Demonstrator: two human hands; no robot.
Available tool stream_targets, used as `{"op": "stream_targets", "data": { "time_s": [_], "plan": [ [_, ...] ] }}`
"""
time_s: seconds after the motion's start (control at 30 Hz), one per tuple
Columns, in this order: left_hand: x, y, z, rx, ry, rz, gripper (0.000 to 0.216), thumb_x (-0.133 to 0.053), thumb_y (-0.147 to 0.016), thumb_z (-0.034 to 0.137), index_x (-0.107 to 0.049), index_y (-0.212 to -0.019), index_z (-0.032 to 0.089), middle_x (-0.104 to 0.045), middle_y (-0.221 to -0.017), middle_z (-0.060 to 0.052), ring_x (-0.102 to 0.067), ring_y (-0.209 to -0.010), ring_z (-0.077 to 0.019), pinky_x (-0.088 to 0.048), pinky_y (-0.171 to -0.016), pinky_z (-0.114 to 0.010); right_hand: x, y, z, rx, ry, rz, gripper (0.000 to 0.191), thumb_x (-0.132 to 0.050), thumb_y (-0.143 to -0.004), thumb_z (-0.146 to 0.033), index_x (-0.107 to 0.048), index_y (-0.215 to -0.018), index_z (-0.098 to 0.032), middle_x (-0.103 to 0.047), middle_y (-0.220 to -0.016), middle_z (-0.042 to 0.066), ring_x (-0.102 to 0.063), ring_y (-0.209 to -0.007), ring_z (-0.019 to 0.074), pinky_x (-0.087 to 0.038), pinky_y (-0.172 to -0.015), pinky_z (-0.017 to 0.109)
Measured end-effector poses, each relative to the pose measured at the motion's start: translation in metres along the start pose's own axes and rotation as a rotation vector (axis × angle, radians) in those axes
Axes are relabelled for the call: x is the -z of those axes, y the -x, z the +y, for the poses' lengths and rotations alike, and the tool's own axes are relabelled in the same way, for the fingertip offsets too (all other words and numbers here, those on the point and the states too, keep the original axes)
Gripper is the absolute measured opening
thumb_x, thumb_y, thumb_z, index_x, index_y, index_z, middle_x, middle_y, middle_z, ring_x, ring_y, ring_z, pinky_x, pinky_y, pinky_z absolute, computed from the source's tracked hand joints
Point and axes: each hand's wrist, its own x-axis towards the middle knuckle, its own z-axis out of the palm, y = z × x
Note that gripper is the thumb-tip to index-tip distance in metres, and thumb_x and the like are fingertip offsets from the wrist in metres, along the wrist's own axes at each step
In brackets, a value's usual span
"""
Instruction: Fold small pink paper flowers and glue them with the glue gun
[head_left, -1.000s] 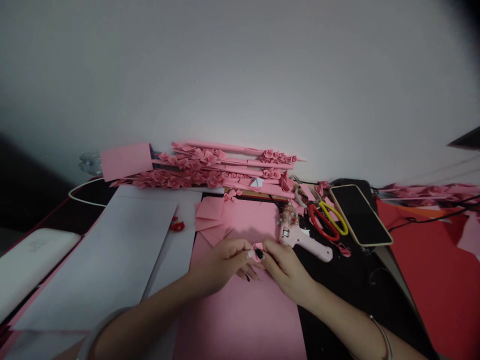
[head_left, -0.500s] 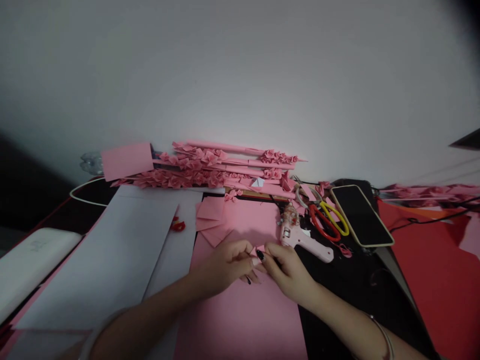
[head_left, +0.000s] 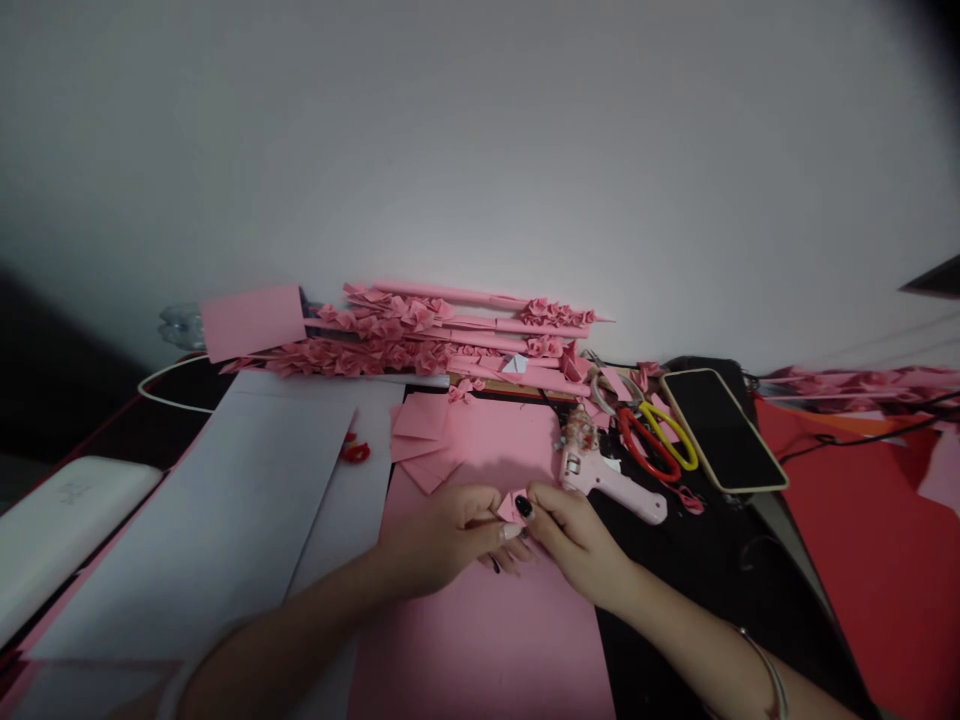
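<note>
Though small, pink paper (head_left: 509,508) between fingers (head_left: 546,532)

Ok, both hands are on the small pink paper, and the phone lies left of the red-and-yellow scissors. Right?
Wrong side for the phone: the head view shows it right of the red-and-yellow scissors. The left hand and right hand are on the small pink paper.

To your right, a pale pink plastic glue gun (head_left: 626,495) lies near scissors with red and yellow loop handles (head_left: 691,463), and just beyond sits a dark-screened phone with a pale rim (head_left: 724,430)! Further right, you've got red paper (head_left: 862,520). Now your left: large white paper sheets (head_left: 202,500), then a white, round-cornered slab (head_left: 75,530) alongside!
</note>
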Motion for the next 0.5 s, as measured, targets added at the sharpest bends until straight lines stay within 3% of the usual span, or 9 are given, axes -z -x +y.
{"op": "stream_targets", "data": {
  "time_s": [0.17,0.37,0.5],
  "plan": [
    [-0.0011,0.0008,-0.0005,0.015,0.032,-0.026,0.015,-0.058,-0.082,0.030,-0.053,-0.077,0.017,-0.074,-0.076,-0.005,-0.070,-0.071,-0.0177,-0.052,-0.068,-0.030,-0.0007,0.0004,0.0010,-0.022,0.006,-0.017,0.032,-0.043,-0.093,-0.027,-0.035,-0.063,-0.021,-0.039,-0.053,-0.006,-0.035,-0.048,0.0099,-0.026,-0.047,0.023],
    [-0.0021,0.0031,0.0009,-0.011,-0.002,-0.030,0.015,-0.054,-0.086,0.029,-0.055,-0.076,0.017,-0.074,-0.076,-0.003,-0.071,-0.072,-0.0178,-0.052,-0.068,-0.028,-0.0012,0.0014,0.0002,0.020,-0.087,-0.100,0.029,-0.037,-0.097,-0.025,-0.042,-0.069,-0.021,-0.053,-0.055,-0.003,-0.048,-0.049,0.0111,-0.034,-0.051,0.023],
    [-0.0013,0.0020,0.0019,-0.024,0.010,-0.040,0.015,-0.053,-0.086,0.029,-0.054,-0.078,0.017,-0.073,-0.077,-0.004,-0.069,-0.070,-0.0167,-0.052,-0.066,-0.028,-0.0019,0.0023,0.0012,0.027,-0.052,-0.029,0.030,-0.037,-0.098,-0.026,-0.042,-0.069,-0.021,-0.047,-0.054,-0.005,-0.044,-0.049,0.0107,-0.033,-0.050,0.022]
  ]
}}
